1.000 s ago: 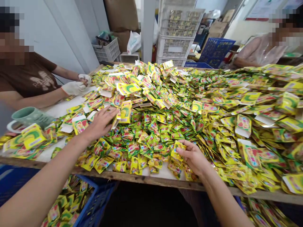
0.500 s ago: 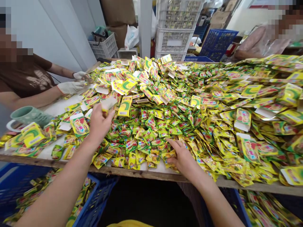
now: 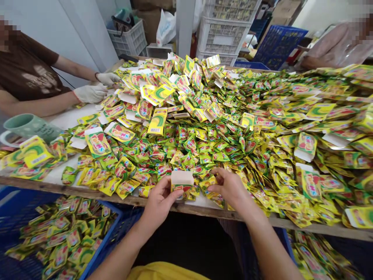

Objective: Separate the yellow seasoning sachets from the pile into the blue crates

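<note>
My left hand (image 3: 159, 200) is closed on a small carton (image 3: 182, 182) with a white flap, held at the table's near edge. My right hand (image 3: 229, 186) pinches a few yellow-green sachets (image 3: 210, 181) right beside the carton. A deep heap of the same sachets (image 3: 221, 136) covers the wooden table (image 3: 87, 192), with flat and folded cartons (image 3: 157, 121) scattered over its left and far parts.
A green mug (image 3: 26, 126) stands at the far left. A person in white gloves (image 3: 91, 93) works at the left side; another person's sleeve (image 3: 329, 48) shows at the far right. Blue crates of sachets (image 3: 67, 237) sit under the table. White crates (image 3: 224, 27) stack behind.
My left hand picked a carton from the left pile and brought it back to the near edge beside my right hand, which gathered sachets. The view tilted down.
</note>
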A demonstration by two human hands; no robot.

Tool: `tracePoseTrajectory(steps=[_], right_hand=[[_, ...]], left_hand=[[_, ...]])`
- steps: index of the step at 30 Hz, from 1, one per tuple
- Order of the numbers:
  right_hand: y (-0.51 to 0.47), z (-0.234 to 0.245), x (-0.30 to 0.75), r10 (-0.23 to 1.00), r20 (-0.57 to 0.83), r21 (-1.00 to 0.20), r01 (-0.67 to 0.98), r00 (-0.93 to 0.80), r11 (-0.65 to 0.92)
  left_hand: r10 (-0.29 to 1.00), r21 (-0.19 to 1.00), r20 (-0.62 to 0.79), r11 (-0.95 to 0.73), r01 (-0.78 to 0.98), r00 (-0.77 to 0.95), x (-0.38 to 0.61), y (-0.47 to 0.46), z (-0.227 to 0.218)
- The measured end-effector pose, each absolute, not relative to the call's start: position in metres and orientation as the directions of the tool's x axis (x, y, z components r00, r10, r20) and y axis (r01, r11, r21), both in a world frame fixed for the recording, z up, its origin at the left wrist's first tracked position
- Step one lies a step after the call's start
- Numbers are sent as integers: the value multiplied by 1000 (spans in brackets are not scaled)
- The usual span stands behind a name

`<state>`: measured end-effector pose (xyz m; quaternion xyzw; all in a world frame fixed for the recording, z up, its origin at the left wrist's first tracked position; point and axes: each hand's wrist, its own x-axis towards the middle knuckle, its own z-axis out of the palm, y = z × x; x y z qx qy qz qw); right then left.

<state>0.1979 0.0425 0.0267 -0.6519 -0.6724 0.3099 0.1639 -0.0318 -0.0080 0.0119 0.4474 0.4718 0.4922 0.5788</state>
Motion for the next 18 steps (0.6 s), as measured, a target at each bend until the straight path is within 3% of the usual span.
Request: tracePoseTrajectory(steps=[2, 4, 11, 18], right_hand=[[42, 21, 191, 988, -132, -522, 853, -77, -3], [37, 15, 185, 995, -50, -509, 860, -81, 45], [12, 7, 187, 995, -89, -776, 629, -43, -42], [6, 57, 166, 971, 239, -907, 352, -22, 232]], left_hand=[[993, 983, -91, 101, -155, 72, -28, -7, 4], [991, 983, -90, 104, -154, 97, -28, -7, -1], [984, 992, -94, 106, -72, 154, -34, -10, -1], [966, 994, -51, 25, 106, 252, -26, -4, 10]])
